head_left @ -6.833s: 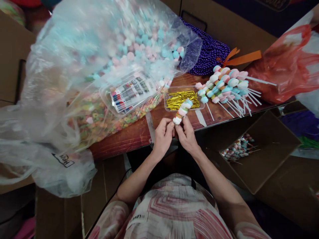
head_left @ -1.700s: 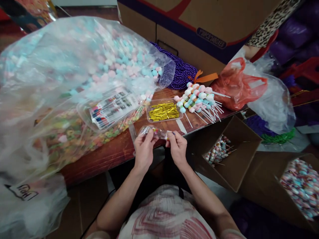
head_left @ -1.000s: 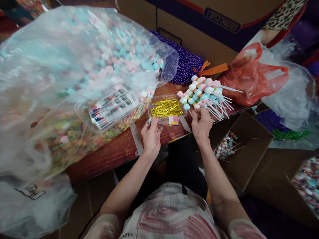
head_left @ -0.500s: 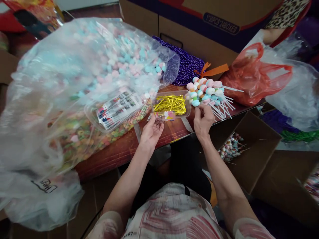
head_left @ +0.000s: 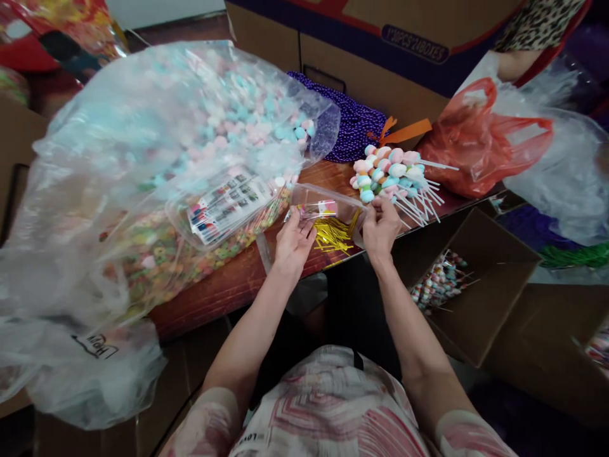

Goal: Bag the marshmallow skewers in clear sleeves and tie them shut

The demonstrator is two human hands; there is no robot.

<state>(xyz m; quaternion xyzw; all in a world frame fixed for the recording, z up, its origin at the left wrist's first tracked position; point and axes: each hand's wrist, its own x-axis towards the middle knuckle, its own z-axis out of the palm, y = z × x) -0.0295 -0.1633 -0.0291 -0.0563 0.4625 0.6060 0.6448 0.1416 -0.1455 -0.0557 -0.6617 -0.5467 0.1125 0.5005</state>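
Note:
My left hand (head_left: 295, 240) is closed on a small clear plastic bag with a pink-and-yellow print (head_left: 327, 207). At the right, my right hand (head_left: 381, 227) grips the edge of a clear plastic tub (head_left: 314, 190), which is tilted. Gold twist ties (head_left: 333, 236) lie in a heap at the tub's near side, below the bag; I cannot tell how many are still inside. Just beyond my right hand is a pile of pastel candy skewers on white sticks (head_left: 392, 171).
A large clear bag of pastel candies (head_left: 190, 120) covers the left of the table, with a tray of printed bags (head_left: 231, 206) on it. Purple bead strands (head_left: 352, 124), a red plastic bag (head_left: 476, 139) and a cardboard carton (head_left: 361, 63) stand behind. An open box (head_left: 480, 273) sits lower right.
My right hand has moved from beside the skewers onto the tub. The tub has tipped, and the twist ties have slid toward me. The left hand still holds the small bag.

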